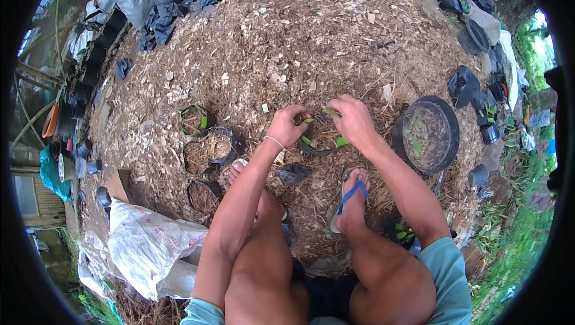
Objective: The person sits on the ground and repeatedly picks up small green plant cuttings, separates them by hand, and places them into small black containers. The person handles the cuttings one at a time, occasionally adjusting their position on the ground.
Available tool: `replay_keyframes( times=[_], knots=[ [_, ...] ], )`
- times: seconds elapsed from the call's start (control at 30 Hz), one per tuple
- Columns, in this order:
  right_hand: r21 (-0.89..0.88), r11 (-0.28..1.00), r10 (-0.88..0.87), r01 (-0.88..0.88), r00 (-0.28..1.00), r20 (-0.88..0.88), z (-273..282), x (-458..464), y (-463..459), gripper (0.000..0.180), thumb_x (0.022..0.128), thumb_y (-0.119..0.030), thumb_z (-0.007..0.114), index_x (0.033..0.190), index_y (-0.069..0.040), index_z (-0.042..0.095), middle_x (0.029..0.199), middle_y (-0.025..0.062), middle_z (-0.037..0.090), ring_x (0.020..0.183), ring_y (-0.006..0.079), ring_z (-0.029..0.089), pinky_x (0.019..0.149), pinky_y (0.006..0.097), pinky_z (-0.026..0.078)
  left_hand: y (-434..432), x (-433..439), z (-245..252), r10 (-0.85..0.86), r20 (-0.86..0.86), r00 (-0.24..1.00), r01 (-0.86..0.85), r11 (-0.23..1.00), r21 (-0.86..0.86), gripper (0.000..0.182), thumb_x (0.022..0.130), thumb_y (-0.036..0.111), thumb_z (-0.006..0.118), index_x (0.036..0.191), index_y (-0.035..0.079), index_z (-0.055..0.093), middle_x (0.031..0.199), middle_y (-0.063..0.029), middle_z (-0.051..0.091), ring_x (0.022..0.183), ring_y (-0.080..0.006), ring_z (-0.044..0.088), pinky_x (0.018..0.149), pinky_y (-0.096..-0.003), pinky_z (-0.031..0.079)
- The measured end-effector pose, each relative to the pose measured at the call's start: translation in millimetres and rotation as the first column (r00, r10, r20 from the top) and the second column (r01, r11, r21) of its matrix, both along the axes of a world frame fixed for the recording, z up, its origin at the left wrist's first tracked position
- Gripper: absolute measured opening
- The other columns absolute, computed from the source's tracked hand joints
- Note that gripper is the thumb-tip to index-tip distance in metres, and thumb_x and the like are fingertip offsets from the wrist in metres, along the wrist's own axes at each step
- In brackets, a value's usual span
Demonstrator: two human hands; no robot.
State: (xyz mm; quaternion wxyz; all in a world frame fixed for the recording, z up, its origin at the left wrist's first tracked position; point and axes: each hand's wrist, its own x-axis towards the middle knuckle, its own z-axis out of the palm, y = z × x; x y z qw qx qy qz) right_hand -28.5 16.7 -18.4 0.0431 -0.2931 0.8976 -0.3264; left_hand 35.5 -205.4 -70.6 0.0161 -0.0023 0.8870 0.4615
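A black plastic grow bag (314, 149) filled with brown fibrous matter stands on the ground between my feet. Short green leaf pieces, one at its right side (342, 141), are set around the inside of its rim. My left hand (289, 126), with a pale bracelet at the wrist, is over the bag's left rim, a green leaf piece (308, 120) at its fingertips. Across the bag, my right hand (353, 117) pinches another green piece (331, 112) between thumb and fingers. The hands partly hide the bag's far rim.
To the right stands a wide black basin (426, 134) with leaf bits inside. On the left are a bag rimmed with green pieces (196, 120) and several filled bags (196, 157). A crumpled black bag (293, 173) lies between my feet; a white sack (150, 246) lies lower left.
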Motion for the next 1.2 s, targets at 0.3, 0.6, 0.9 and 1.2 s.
replay_keyframes(
  times=[0.3,0.6,0.9,1.2],
  knots=[
    [0.175,0.984,-0.004,0.012,0.999,-0.044,0,20,-13,0.020,0.083,-0.007,0.073,0.102,-0.002,0.073,0.095,0.0205,0.071,0.086,0.0440,0.071,0.077,0.0528,0.058,-3,12,-21,0.117,-0.150,0.982,-0.120,0.993,-0.014,0.024,0.083,0.007,0.073,0.105,0.003,0.068,0.099,-0.0148,0.071,0.086,-0.0281,0.071,0.081,-0.0392,0.057],
    [0.294,0.956,0.073,-0.004,0.972,-0.224,-5,29,-22,0.011,0.085,-0.003,0.063,0.091,0.001,0.071,0.085,0.0192,0.074,0.080,0.0377,0.076,0.070,0.0484,0.062,6,4,-30,0.169,-0.117,0.979,-0.177,0.983,-0.057,0.029,0.088,0.018,0.078,0.111,0.003,0.069,0.105,-0.0194,0.072,0.094,-0.0394,0.071,0.087,-0.0454,0.057],
    [0.438,0.899,0.182,-0.016,0.923,-0.339,-27,27,-33,0.012,0.084,-0.010,0.066,0.091,-0.003,0.072,0.088,0.0154,0.076,0.083,0.0300,0.078,0.073,0.0419,0.062,12,3,-25,0.125,-0.055,0.991,-0.130,0.986,-0.101,0.034,0.091,0.022,0.078,0.115,0.000,0.071,0.113,-0.0215,0.073,0.099,-0.0400,0.071,0.090,-0.0455,0.057],
    [0.440,0.892,0.262,-0.105,0.913,-0.313,-36,19,-38,0.013,0.085,-0.010,0.066,0.094,-0.004,0.073,0.085,0.0120,0.073,0.086,0.0299,0.076,0.076,0.0425,0.060,14,2,-33,0.149,-0.068,0.987,-0.153,0.986,-0.068,0.027,0.092,0.018,0.074,0.112,0.000,0.072,0.108,-0.0229,0.073,0.102,-0.0426,0.069,0.092,-0.0466,0.055]
  ],
)
